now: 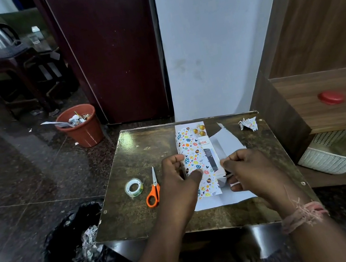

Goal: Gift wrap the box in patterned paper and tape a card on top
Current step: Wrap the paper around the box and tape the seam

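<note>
A long box (210, 152) lies on the small brown table (140, 217), half covered by patterned paper (190, 150) with coloured eggs and hearts. The paper's white underside spreads to the right and front. My left hand (180, 175) grips the box's left side, thumb pressing the patterned flap down onto the top. My right hand (252, 168) pinches the white edge of the paper at the box's right side. A card (200, 130) with gold balloons lies at the far end, partly under the paper. Orange-handled scissors (154, 192) and a roll of clear tape (133, 187) lie to the left.
A crumpled scrap of patterned paper (248, 124) sits at the table's far right corner. On the floor stand a black rubbish bag (72, 244) at the near left and a terracotta bin (80, 126) behind. A wooden cabinet with a white basket (334, 155) stands right.
</note>
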A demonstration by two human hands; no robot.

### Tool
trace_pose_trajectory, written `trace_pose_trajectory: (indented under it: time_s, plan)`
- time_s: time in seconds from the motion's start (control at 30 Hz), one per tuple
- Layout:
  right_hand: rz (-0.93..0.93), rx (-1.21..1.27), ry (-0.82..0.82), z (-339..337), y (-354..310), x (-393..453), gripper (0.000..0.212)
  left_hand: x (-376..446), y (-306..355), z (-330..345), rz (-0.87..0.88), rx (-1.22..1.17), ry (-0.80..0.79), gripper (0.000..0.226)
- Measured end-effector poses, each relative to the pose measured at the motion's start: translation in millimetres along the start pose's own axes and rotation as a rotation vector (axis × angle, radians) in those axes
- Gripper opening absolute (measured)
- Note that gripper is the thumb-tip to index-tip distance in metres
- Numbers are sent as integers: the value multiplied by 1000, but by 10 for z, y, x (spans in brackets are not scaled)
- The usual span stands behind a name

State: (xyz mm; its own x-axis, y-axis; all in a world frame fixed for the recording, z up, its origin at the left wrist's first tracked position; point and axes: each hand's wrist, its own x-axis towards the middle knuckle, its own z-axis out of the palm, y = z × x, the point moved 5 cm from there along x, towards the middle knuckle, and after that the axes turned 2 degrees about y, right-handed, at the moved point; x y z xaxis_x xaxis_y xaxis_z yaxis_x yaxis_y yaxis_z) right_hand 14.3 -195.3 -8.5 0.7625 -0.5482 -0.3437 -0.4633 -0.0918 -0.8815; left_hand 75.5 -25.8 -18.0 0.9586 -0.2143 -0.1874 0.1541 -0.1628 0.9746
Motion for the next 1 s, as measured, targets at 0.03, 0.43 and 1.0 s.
trace_pose_trajectory:
  time_s: [0.03,0.43,1.0]
  plan:
    - [-25,-38,21,-16,-14,-3,26,0,38,-51,25,7,32,35]
    - [-284,298,51,-125,-282,-66,13,482,-402,-1309,-99,523,205,64]
    - [-500,324,-156,432,-414,-285,13,270,53,-1086,112,278,-6,55]
